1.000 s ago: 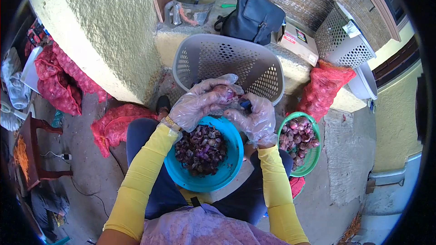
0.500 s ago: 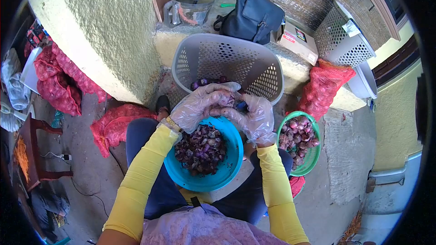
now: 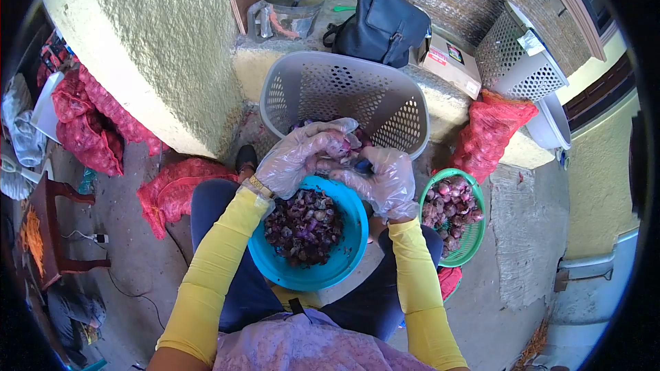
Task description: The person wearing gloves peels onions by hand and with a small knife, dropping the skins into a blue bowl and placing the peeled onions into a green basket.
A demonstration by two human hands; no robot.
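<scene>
My left hand (image 3: 297, 159), in a clear plastic glove, is closed around a red onion (image 3: 346, 145) at the near rim of the grey perforated basket (image 3: 289, 62). Close beside it my right hand (image 3: 386, 180), gloved too, is curled around a small tool with a dark blue part (image 3: 364, 164); its blade or tip is hidden by the fingers. Just under the hands sits a turquoise basin (image 3: 354, 261) with dark purple onion peelings (image 3: 304, 227) in it. More red onions lie low in the grey basket, partly covered by my left hand.
On my right a green basket (image 3: 474, 244) holds onions, with a red mesh sack (image 3: 491, 134) behind it. Other red sacks (image 3: 182, 189) lie at left. A black bag (image 3: 381, 24) and a carton (image 3: 450, 62) stand on the ledge. A cable (image 3: 141, 295) crosses the floor.
Both hands have shifted slightly, and the left fingers have turned around the onion, which shows more now. The basin and baskets stay in place.
</scene>
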